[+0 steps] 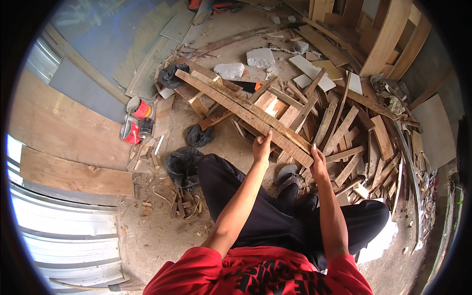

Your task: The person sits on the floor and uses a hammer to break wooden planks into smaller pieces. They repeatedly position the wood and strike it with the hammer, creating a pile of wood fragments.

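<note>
Two long, rough wooden boards [231,106] lie side by side, slanting from the far left down toward my lap. My left hand [262,147] grips them partway along, thumb on top and fingers tucked beneath. At the near right end, my right hand [318,163] is closed around the boards' edge. Whether the two boards are joined cannot be made out. Beyond them, a handsaw with an orange handle [258,86] rests among the wood, its blade partly hidden.
Scrap wood [344,132] is heaped on the right. Black plastic bags [183,167] and red paint cans [132,132] sit on the left. White blocks [260,57] lie farther off. Tall planks [388,37] lean at the back right. A broom [125,285] lies at lower left.
</note>
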The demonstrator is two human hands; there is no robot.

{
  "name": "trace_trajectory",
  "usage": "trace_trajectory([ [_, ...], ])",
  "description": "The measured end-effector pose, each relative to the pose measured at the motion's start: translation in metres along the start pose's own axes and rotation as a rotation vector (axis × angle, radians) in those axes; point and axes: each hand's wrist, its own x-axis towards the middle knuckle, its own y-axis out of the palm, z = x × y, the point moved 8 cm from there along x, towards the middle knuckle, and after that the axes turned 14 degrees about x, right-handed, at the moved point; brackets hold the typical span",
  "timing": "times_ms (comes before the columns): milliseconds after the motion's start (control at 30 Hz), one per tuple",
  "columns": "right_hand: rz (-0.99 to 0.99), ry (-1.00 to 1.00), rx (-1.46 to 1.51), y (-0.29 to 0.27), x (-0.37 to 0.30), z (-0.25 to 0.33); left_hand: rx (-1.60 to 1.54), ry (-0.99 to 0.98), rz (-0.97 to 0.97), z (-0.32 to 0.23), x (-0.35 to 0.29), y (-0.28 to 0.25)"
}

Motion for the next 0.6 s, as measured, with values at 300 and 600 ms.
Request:
trace_trajectory([
  [300, 0.07, -0.06, -0.088, 0.008, -0.004, 0.012, -0.027, 0.021, 0.023, -0.003, -0.001, 0.005],
  [600, 0.119, -0.04, 0.011, 0.008, 0.0, 0.01, -0.064, 0.023, 0.054, -0.002, -0.002, 0.009],
])
